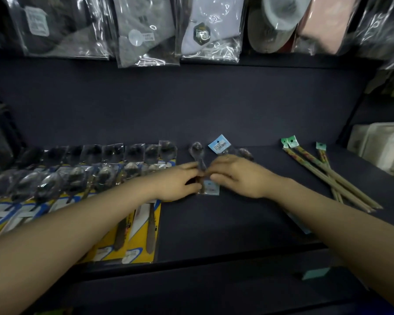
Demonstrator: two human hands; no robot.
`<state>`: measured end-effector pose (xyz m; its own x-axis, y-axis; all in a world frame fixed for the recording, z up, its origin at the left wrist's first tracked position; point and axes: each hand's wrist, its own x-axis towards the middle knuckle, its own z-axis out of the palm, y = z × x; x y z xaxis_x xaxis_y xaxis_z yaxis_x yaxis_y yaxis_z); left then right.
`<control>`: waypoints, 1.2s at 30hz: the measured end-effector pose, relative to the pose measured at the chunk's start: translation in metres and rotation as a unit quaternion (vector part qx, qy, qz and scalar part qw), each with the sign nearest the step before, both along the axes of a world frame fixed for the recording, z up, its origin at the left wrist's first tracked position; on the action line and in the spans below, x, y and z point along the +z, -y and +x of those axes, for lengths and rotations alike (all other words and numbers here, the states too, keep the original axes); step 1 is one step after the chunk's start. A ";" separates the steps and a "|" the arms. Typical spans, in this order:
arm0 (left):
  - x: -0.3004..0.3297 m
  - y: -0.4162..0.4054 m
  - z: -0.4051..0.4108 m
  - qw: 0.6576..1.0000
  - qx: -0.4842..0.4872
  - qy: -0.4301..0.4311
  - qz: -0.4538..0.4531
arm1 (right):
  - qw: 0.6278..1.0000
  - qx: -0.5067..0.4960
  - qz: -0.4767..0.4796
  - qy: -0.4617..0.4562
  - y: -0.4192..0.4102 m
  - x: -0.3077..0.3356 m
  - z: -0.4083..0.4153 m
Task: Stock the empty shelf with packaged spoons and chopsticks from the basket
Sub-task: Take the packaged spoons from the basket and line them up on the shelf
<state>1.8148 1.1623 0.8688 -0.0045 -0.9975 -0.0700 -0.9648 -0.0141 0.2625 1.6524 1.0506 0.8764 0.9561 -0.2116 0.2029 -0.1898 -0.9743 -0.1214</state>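
On the dark shelf [225, 223], my left hand [180, 180] and my right hand [237, 176] meet at the middle, both pinching a small packaged spoon [198, 153] with a light blue card at its lower end. Its bowl points away from me. More small spoon packs with a blue tag [220, 144] lie under and behind my right hand. A row of several yellow-and-blue carded spoons [141, 235] fills the shelf's left half, overlapping. Packaged chopsticks [323, 173] with green headers lie at the right. The basket is out of view.
Bagged socks [209, 30] and other clothing hang just above the shelf's back wall. A pale stack of goods [382, 146] sits at the far right. The shelf's front edge [214, 262] runs below my forearms. A bare strip of shelf lies between the spoons and chopsticks.
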 end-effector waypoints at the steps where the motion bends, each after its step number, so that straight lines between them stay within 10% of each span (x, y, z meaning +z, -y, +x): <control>1: 0.000 -0.001 -0.001 1.000 0.002 0.004 0.011 | 0.998 -0.053 0.015 0.038 0.007 0.003 -0.007; 10: 0.006 -0.001 -0.018 0.998 0.015 0.046 0.028 | 0.928 -0.357 0.093 -0.051 0.033 -0.001 -0.024; 15: 0.006 0.002 -0.028 0.997 0.047 0.063 0.024 | 0.934 -0.356 0.005 -0.030 0.026 0.004 -0.022; 25: 0.016 0.016 -0.067 0.902 -0.016 0.216 -0.373 | 0.992 -0.107 0.039 0.044 0.007 0.048 -0.071; 30: 0.018 0.011 -0.094 0.954 0.078 -0.104 -0.271 | 0.947 -0.109 -0.216 0.210 0.006 0.044 -0.086; 32: 0.024 0.008 -0.108 0.901 0.143 -0.352 -0.206 | 0.896 -0.140 -0.252 0.338 0.005 0.039 -0.092; 34: 0.030 0.001 -0.121 0.841 0.167 -0.486 -0.169 | 0.895 -0.165 -0.170 0.378 0.002 0.035 -0.095; 36: 0.032 -0.006 -0.133 0.810 0.163 -0.545 -0.143 | 0.915 -0.162 0.108 0.353 0.000 0.038 -0.095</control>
<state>1.6820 1.1681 0.9005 0.3592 -0.9327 0.0323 -0.1145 -0.0097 0.9934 1.5569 1.0502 0.9140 0.4835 -0.5686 0.6656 -0.2644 -0.8197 -0.5081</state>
